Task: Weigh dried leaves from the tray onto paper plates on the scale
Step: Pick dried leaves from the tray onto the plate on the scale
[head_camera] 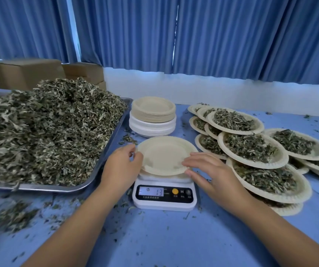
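Note:
An empty beige paper plate [163,154] lies on a white digital scale [164,195] whose display reads 13. My left hand [123,166] pinches the plate's left rim with curled fingers. My right hand [204,170] holds the plate's near right rim, fingers over the edge and thumb below. A large metal tray [104,160] at the left is heaped with dried green leaves [45,132].
A stack of unused beige and white paper plates [152,116] stands behind the scale. Several leaf-filled plates [251,149] overlap in piles at the right. Loose leaf crumbs [14,216] scatter the blue tablecloth. Cardboard boxes [25,73] and blue curtains stand behind.

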`<action>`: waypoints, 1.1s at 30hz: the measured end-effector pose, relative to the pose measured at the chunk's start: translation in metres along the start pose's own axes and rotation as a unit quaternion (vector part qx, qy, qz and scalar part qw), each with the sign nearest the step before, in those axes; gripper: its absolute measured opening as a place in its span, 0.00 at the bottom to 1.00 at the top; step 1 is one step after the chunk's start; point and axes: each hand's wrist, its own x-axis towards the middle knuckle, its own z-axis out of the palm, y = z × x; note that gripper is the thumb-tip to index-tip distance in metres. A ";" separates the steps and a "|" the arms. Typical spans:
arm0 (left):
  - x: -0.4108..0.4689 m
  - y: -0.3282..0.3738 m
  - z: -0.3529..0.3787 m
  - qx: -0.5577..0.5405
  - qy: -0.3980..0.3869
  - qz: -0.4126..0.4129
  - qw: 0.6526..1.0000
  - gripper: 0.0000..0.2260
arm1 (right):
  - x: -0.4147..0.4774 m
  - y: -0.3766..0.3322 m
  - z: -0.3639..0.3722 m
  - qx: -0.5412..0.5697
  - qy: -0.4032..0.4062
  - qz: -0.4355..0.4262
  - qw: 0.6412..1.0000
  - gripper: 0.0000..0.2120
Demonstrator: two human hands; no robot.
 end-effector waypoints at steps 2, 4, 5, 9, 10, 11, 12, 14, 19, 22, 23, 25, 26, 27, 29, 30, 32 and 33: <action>-0.001 0.000 0.001 0.000 -0.001 0.006 1.000 0.12 | -0.002 0.001 0.001 0.000 -0.007 -0.002 1.000 0.13; -0.001 -0.003 0.002 -0.005 0.002 0.005 1.000 0.04 | -0.003 0.002 0.002 0.007 -0.009 -0.005 1.000 0.12; -0.001 -0.002 0.003 -0.007 0.004 0.007 1.000 0.07 | -0.003 0.003 0.003 0.011 -0.011 -0.006 1.000 0.12; 0.001 -0.003 0.006 -0.026 0.008 0.001 1.000 0.14 | -0.004 0.004 0.002 0.000 -0.026 -0.013 1.000 0.13; 0.001 -0.004 0.006 -0.040 0.009 -0.003 0.999 0.10 | -0.004 0.005 0.001 -0.005 -0.028 -0.016 0.999 0.14; 0.000 -0.003 0.006 -0.054 0.007 -0.009 0.998 0.09 | -0.004 0.005 0.001 -0.011 -0.029 -0.019 0.999 0.14; 0.000 -0.003 0.006 -0.067 0.006 -0.020 0.998 0.13 | -0.004 0.005 0.000 -0.015 -0.026 -0.021 0.999 0.15; -0.001 -0.001 0.005 -0.087 0.013 -0.038 0.995 0.19 | -0.003 0.005 0.001 -0.021 -0.023 -0.026 0.999 0.15; -0.001 0.001 0.004 -0.096 0.024 -0.033 0.995 0.19 | -0.003 0.006 0.005 -0.027 -0.008 -0.031 0.999 0.13; 0.000 0.001 0.006 -0.093 0.020 -0.034 0.995 0.20 | -0.002 0.007 0.005 -0.031 -0.005 -0.032 0.999 0.12; 0.000 0.000 0.006 -0.093 0.021 -0.033 0.995 0.20 | -0.003 0.007 0.004 -0.032 -0.004 -0.033 0.999 0.13; 0.000 0.000 0.006 -0.095 0.024 -0.034 0.995 0.20 | -0.004 0.007 0.003 -0.032 -0.001 -0.027 0.999 0.16; 0.000 0.000 0.006 -0.097 0.027 -0.035 0.994 0.19 | -0.004 0.006 0.003 -0.033 0.001 -0.023 0.999 0.17; 0.000 0.000 0.006 -0.098 0.029 -0.036 0.994 0.19 | -0.005 0.006 0.003 -0.035 0.001 -0.020 0.999 0.18; 0.000 0.001 0.005 -0.101 0.031 -0.039 0.994 0.19 | -0.005 0.004 0.004 -0.041 -0.001 -0.016 0.999 0.18; 0.000 0.001 0.005 -0.103 0.030 -0.042 0.993 0.19 | -0.005 0.004 0.003 -0.043 -0.003 -0.014 0.999 0.18; 0.000 0.003 0.005 -0.112 0.032 -0.049 0.992 0.18 | -0.004 0.003 0.003 -0.042 -0.005 -0.012 0.999 0.18; -0.001 0.004 0.004 -0.117 0.033 -0.053 0.991 0.18 | -0.004 0.002 0.002 -0.040 -0.004 -0.010 0.999 0.18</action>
